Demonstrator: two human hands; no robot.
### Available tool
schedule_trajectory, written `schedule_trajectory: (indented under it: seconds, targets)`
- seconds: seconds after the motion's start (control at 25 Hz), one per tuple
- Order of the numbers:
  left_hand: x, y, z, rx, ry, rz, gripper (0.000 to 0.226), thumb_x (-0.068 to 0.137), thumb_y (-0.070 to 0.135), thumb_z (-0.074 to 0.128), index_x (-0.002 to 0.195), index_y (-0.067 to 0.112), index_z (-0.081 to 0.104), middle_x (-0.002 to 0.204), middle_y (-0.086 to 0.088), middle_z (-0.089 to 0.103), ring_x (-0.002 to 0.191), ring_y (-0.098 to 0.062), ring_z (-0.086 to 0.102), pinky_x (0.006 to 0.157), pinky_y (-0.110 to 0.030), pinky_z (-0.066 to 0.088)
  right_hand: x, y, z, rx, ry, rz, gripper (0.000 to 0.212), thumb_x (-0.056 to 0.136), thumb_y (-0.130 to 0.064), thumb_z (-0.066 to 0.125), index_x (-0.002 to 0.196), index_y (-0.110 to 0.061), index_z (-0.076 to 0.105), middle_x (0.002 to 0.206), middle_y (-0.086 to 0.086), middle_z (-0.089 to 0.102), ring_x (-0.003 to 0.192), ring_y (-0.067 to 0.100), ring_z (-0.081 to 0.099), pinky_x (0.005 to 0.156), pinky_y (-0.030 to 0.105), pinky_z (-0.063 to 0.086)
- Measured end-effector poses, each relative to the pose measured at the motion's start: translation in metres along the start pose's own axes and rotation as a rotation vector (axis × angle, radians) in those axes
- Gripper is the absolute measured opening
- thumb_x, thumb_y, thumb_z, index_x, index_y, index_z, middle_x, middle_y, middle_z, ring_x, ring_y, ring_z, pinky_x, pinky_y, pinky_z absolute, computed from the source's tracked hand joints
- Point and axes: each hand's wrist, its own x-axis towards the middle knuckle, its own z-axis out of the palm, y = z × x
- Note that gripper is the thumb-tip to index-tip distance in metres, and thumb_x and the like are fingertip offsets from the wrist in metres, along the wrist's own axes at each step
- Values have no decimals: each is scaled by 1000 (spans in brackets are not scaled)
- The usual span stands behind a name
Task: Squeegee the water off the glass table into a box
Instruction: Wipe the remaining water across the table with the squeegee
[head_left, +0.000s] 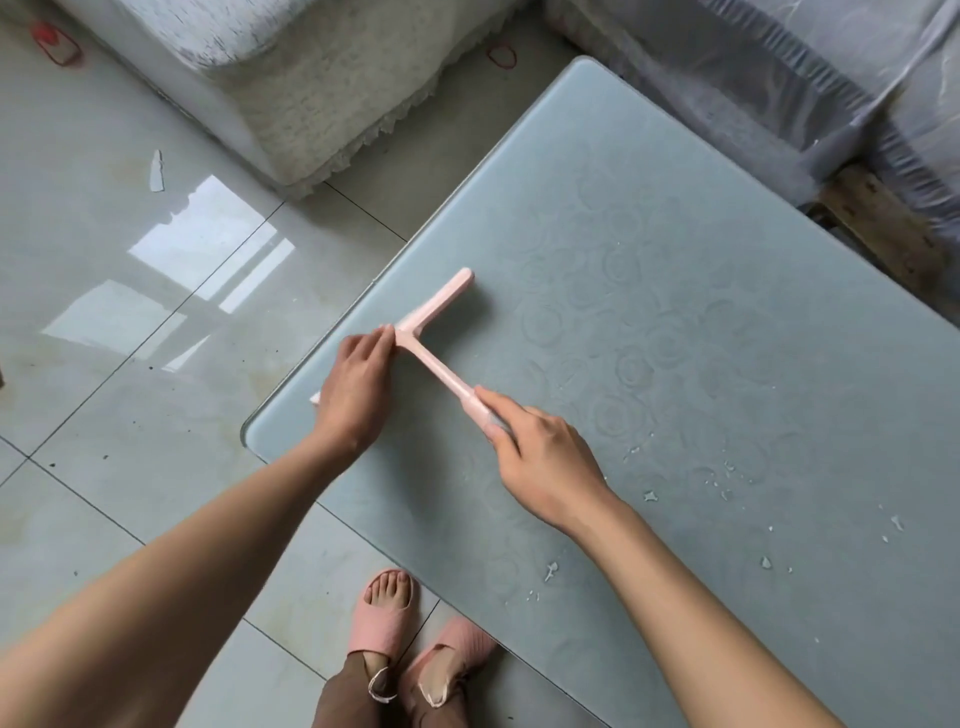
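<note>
Gripping the pink squeegee (432, 340), both hands; no writing legible.

Under you lies a glossy, pale tiled floor (104, 441) with dark grout lines. To your left it mirrors a bright window as pale patches (208, 244). A white scrap (157, 171) and dark specks lie on the tiles. Ahead you see a sofa in a cream textured cover (291, 93) with a lace hem, and red marks (54, 44) on the floor nearby. At your upper right, furniture wrapped in clear plastic sheeting (779, 78) adjoins a worn wooden piece (878, 228).
</note>
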Motion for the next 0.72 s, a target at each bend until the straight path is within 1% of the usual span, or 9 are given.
schedule_trajectory:
  seconds: [0.08,0.2,0.28,0.32,0.4,0.52,0.6,0.68,0.72]
  targets:
    - [-15,25,17,-27,14,69,45,88,-7,53,133,-3,50,129,-19,58,113,-39,50,82,-45,49,-28,24,-1,24,31,29,43,99,-30,40,140,-41,37,114,9,63,103,32,56,85,39,46]
    - [-50,72,41,-113,-37,145,51,80,-13,57,130,-3,55,126,-19,61,102,-39,57,79,-42,51,-82,58,-13,27,52,147,42,98,-32,41,137,-47,39,104,3,64,98,27,58,81,37,46]
    - [-66,95,47,-204,-84,136,47,84,-10,56,129,0,56,127,-15,61,102,-36,58,80,-40,52,-106,68,-23,27,40,197,42,97,-33,44,135,-50,40,100,-1,64,95,24,59,80,36,46]
    - [-68,99,44,-248,-91,125,41,87,-7,57,128,0,58,126,-15,62,102,-36,59,80,-40,52,-110,69,-27,25,35,185,42,97,-33,44,135,-51,40,98,-2,63,93,24,59,79,36,47]
    - [-56,82,27,-263,-24,150,33,88,-5,59,121,-5,62,118,-20,65,98,-39,61,80,-42,52,-96,54,-31,19,45,97,43,97,-32,42,137,-48,39,94,0,62,91,26,59,78,38,47]
    - [-14,30,-10,-181,107,152,29,87,-9,58,116,-7,64,109,-24,67,94,-42,63,81,-45,50,-35,12,-21,12,91,-51,44,98,-28,38,140,-39,37,98,11,61,92,38,57,78,42,47]
    - [11,-3,-24,-120,174,61,28,91,-6,53,117,-4,64,112,-24,66,100,-43,61,87,-45,47,11,-14,-8,6,68,-92,40,98,-26,36,137,-35,41,100,17,61,93,42,56,77,44,47]
    - [23,-20,-24,-102,178,-36,29,95,0,50,121,-3,63,119,-24,63,111,-41,57,94,-42,43,39,-26,1,17,38,-116,36,98,-24,37,132,-30,45,103,18,63,95,42,56,77,42,45]
    - [24,-23,-21,-108,176,-51,29,96,2,49,122,-4,61,122,-23,62,114,-40,55,97,-40,41,44,-24,4,26,22,-109,36,97,-24,37,132,-31,46,106,17,63,97,41,56,78,41,45]
